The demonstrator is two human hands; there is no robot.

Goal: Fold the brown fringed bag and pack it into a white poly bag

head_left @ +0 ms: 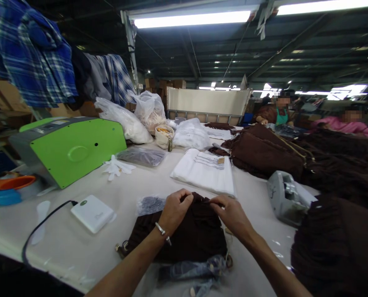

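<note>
A dark brown garment with gathered fabric and cords at its lower corners lies on the table in front of me. At its far edge, my left hand pinches the cloth between thumb and fingers. My right hand pinches the same edge a little to the right. The cloth between the two hands is slightly raised. Partly under the garment's left side is a clear plastic packet with something dark in it. Another clear packet lies at the near edge.
A stack of white printed bags lies beyond my hands. At left stand a green machine and a white corded box. A grey tape dispenser and brown garment piles are at right. Two people sit further back.
</note>
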